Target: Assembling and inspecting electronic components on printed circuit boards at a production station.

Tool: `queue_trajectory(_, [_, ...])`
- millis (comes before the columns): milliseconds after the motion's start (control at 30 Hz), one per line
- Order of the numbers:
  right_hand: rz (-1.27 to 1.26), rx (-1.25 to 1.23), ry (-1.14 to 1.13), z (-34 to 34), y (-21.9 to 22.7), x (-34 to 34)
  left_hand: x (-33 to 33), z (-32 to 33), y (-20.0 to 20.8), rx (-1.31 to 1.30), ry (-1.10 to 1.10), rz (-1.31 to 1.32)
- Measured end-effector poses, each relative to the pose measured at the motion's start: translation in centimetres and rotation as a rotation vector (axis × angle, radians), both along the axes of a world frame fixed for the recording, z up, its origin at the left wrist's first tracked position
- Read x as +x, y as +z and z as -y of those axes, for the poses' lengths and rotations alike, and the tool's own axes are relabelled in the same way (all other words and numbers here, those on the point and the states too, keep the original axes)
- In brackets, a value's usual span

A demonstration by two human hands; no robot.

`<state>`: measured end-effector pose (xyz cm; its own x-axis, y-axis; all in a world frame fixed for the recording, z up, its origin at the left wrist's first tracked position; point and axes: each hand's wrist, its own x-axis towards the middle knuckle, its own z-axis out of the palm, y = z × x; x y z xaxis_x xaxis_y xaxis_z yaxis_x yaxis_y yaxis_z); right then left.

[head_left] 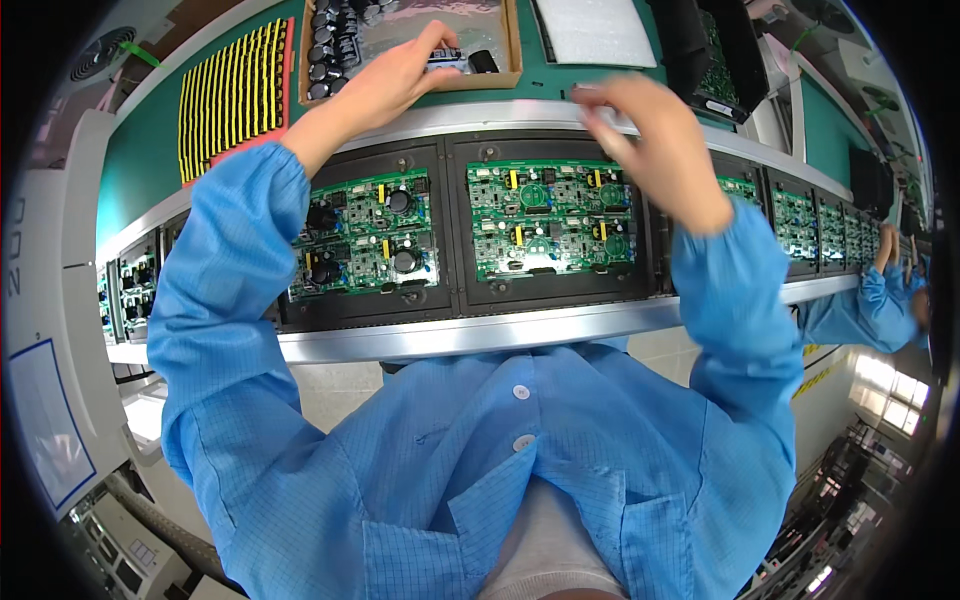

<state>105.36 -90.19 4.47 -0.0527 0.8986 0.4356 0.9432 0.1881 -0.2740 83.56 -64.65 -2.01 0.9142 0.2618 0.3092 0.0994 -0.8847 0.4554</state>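
My left hand (pixel 390 80) reaches into a cardboard box (pixel 512 50) at the back, thumb and forefinger apart. A black cylindrical capacitor (pixel 484 62) lies just beyond its fingertips. More black capacitors (pixel 325 50) stand along the box's left side. Blurred by motion, my right hand (pixel 655 140) hovers over the rail at the right, its thumb spread from the forefinger and nothing visible held. Below and left of it, a green circuit board (pixel 550 220) lies in a black carrier (pixel 455 220); its round printed spots are bare. The board (pixel 365 235) to its left bears black round capacitors.
Metal rails (pixel 480 335) run along the line of carriers. At the back left is a red tray (pixel 290 75) with rows of yellow-and-black parts (pixel 235 95). A white foam sheet (pixel 595 32) and a black bin (pixel 715 60) stand behind. Another person's arm (pixel 880 255) is far right.
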Motion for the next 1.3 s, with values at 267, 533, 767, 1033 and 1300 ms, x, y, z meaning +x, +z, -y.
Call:
queue_trajectory(267, [0.475, -0.425, -0.076, -19.9, -5.2, -1.4, 0.2, 10.1, 1.9, -0.346, -0.086, -0.081])
queue_trajectory(533, [-0.064, -0.305, 0.265, -17.6, -0.7, 1.4, 0.5, 13.6, -0.1, -0.380, -0.136, -0.187])
queue_trajectory(767, [-0.341, -0.382, 0.181, 0.2, 0.0, 5.6, 2.0, 13.3, -2.2, -0.174, -0.206, -0.220])
queue_trajectory(1033, [-0.474, -0.509, -0.046, 7.3, -6.0, 4.9, 3.5, 12.7, -1.7, -0.046, -0.335, -0.251])
queue_trajectory(1300, [-0.207, -0.413, 0.086, 6.8, -6.4, 4.4, 3.4, 13.2, -1.4, 0.034, -0.328, -0.289])
